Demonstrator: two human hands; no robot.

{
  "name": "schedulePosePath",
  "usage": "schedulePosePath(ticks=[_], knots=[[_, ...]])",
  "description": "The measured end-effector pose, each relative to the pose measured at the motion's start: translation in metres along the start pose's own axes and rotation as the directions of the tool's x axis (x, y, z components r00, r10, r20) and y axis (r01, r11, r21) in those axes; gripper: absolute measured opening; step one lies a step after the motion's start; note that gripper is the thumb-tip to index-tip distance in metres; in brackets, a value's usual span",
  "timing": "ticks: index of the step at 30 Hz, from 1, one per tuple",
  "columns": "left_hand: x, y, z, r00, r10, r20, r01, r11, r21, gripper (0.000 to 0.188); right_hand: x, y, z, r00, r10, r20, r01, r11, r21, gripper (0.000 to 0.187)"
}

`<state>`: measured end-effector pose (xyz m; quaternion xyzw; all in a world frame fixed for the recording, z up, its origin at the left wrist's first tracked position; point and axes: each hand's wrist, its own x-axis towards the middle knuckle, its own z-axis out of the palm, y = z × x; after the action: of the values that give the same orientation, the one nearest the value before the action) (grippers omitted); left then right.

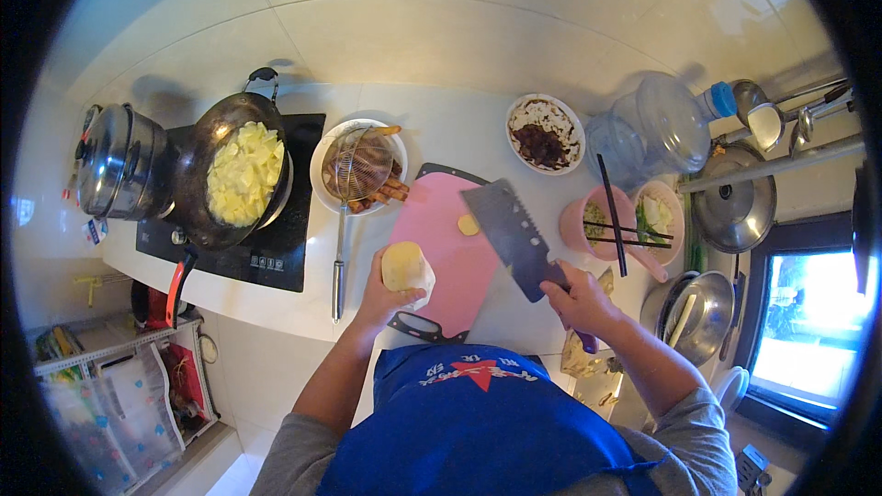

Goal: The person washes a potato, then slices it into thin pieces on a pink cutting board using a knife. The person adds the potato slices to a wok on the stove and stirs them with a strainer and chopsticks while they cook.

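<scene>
At the left end of my surface (436, 119), the wok (195, 207) sits on the cooktop (292, 253), its deep sides gathering pale yellow pieces (246, 173). Beside it, a strainer (360, 165) lies over a white bowl (316, 170), its handle reaching toward the front edge, perhaps for easy pickup. My left fingers curl around a peeled potato (404, 264), cut face up, above the left edge of the pink board (446, 280), apparently clear of the blade. The board meets the front edge, probably for comfortable reach; one slice (469, 224) lies on it. My right fingers wrap firmly round the handle of the cleaver (505, 225), its blade above the board's right edge. Toward the right end, chopsticks (611, 207) bridge a pink pot (572, 228), likely for handiness.
</scene>
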<state>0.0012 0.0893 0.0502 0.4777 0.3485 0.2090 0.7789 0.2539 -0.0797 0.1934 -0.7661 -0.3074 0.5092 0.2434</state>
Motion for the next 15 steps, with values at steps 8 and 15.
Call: schedulePosePath(ticks=[8, 15], knots=[[0.025, -0.050, -0.006, 0.964, 0.264, 0.033, -0.247, 0.841, 0.482, 0.074, 0.002, 0.048, 0.034, 0.989, 0.082, -0.123, -0.070, 0.992, 0.101, 0.021], [0.026, -0.067, -0.007, 0.935, 0.323, 0.149, -0.340, 0.689, 0.641, 0.073, 0.001, 0.068, 0.053, 0.975, -0.120, -0.189, 0.113, 0.993, -0.047, 0.022]])
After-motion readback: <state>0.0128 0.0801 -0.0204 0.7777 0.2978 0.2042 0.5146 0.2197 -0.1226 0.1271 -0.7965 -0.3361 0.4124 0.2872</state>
